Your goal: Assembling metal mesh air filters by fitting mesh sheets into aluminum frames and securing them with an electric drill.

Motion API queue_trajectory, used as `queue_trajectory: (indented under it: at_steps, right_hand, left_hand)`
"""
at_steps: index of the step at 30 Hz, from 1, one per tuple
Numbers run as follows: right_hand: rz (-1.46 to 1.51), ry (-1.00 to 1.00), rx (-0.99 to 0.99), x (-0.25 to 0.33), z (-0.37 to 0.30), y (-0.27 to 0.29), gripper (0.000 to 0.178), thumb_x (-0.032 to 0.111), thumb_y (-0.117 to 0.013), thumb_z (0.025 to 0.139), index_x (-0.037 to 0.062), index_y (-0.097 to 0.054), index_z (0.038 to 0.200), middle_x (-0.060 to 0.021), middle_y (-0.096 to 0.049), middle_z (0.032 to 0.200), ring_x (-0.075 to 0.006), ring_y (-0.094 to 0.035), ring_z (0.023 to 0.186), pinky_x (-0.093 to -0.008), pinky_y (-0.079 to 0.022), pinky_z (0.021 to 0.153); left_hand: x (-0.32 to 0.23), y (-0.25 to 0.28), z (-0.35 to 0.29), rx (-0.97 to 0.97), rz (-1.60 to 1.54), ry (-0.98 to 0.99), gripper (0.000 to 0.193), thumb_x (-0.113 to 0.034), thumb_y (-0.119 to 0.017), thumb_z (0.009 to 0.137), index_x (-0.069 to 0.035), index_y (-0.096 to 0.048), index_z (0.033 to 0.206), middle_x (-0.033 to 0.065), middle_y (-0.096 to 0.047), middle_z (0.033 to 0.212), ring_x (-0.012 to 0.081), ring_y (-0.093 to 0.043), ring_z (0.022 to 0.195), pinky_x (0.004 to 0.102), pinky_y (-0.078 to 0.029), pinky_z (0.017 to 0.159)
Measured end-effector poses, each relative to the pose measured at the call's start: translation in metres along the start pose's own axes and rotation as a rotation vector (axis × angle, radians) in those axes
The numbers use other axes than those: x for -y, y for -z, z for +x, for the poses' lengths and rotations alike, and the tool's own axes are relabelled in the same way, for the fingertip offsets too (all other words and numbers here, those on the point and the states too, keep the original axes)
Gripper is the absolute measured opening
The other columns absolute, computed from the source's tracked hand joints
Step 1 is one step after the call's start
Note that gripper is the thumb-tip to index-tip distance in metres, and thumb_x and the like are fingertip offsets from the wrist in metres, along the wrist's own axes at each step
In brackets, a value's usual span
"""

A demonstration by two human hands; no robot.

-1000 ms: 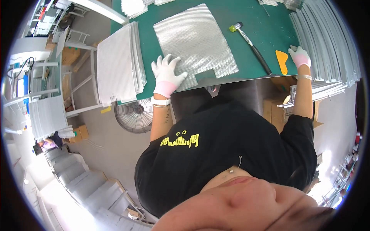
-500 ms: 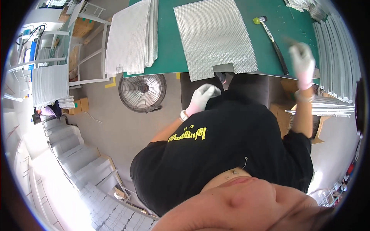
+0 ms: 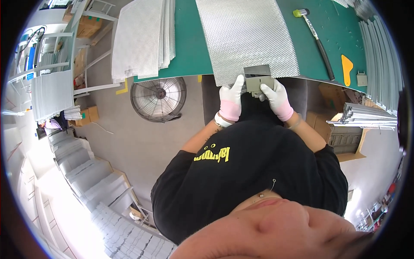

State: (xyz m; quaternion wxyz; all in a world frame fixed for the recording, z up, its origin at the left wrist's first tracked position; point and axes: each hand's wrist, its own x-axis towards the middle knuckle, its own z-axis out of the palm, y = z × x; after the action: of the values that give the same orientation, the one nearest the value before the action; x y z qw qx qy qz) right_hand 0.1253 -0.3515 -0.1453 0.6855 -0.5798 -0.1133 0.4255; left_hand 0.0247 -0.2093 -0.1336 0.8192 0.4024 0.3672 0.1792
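Note:
Both gloved hands are in front of my body at the near edge of the green table. My left hand grips the left side of a small grey metal plate, thumb along its edge. My right hand closes on the plate's right side with the thumb on its face. The plate has a darker upper band and overlaps the cutout at the near edge of a silver expanded-mesh sheet. That sheet lies flat on the table. Whether plate and sheet touch cannot be made out.
A stack of mesh sheets lies on the left. To the right are a hammer with a yellow-green head, a yellow flat tool, a small metal piece and several upright grey strips. A round fan stands left below the table.
My right hand has come from the table's right side to the middle. Both hands now hold the metal plate. The left hand has moved slightly up and right. The yellow tool has come into sight.

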Motion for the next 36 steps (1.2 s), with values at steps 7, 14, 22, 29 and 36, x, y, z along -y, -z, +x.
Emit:
queue_trajectory:
  at_steps: [7, 14, 22, 29, 36]
  right_hand:
    - [-0.063, -0.033, 0.000, 0.016, -0.002, -0.007, 0.021, 0.018, -0.065, 0.099, -0.0022, -0.064, 0.100, -0.0048, -0.068, 0.086, -0.0090, -0.059, 0.067, -0.0243, -0.049, 0.062]
    - [0.267, 0.012, -0.462, 0.025, -0.009, -0.019, 0.025, 0.024, -0.066, 0.099, 0.0005, -0.063, 0.091, -0.0005, -0.063, 0.079, -0.0089, -0.057, 0.071, -0.0260, -0.050, 0.072]
    - [0.097, 0.002, -0.491, 0.017, -0.005, -0.009, 0.025, 0.025, -0.068, 0.098, 0.0008, -0.066, 0.092, 0.0002, -0.062, 0.077, -0.0066, -0.054, 0.068, -0.0234, -0.045, 0.066]
    - [0.022, 0.067, -0.088, 0.019, -0.013, -0.003, 0.040, 0.035, -0.064, 0.101, -0.0040, -0.061, 0.108, -0.0039, -0.063, 0.088, -0.0106, -0.057, 0.078, -0.0270, -0.049, 0.076]
    - [0.065, 0.077, 0.089, -0.001, -0.001, -0.016, 0.035, 0.032, -0.047, 0.107, 0.0033, -0.066, 0.111, -0.0046, -0.069, 0.093, -0.0088, -0.059, 0.074, -0.0251, -0.049, 0.067]
  left_hand:
    - [-0.008, -0.011, -0.016, 0.072, -0.026, -0.033, 0.036, -0.031, -0.068, 0.099, 0.004, -0.071, 0.102, 0.0035, -0.071, 0.086, 0.0082, -0.063, 0.075, 0.0262, -0.051, 0.072]
    - [0.001, 0.003, -0.004, 0.248, 0.215, 0.142, 0.032, -0.034, -0.064, 0.101, -0.003, -0.068, 0.094, -0.0011, -0.061, 0.070, 0.0053, -0.049, 0.060, 0.0215, -0.041, 0.058]
    - [0.007, 0.004, -0.006, 0.298, 0.050, 0.122, 0.034, -0.032, -0.058, 0.104, 0.001, -0.065, 0.103, 0.0045, -0.068, 0.082, 0.0108, -0.063, 0.069, 0.0256, -0.053, 0.066]
    - [-0.033, 0.020, -0.011, 0.790, 0.665, 0.415, 0.061, -0.039, -0.045, 0.108, -0.003, -0.031, 0.156, 0.0138, -0.047, 0.152, 0.0335, -0.053, 0.133, 0.0435, -0.046, 0.109]
    - [-0.139, -0.055, 0.063, 0.787, 1.428, -0.805, 0.052, -0.044, -0.065, 0.093, -0.021, -0.061, 0.139, 0.0130, -0.067, 0.129, 0.0331, -0.067, 0.112, 0.0407, -0.052, 0.100]
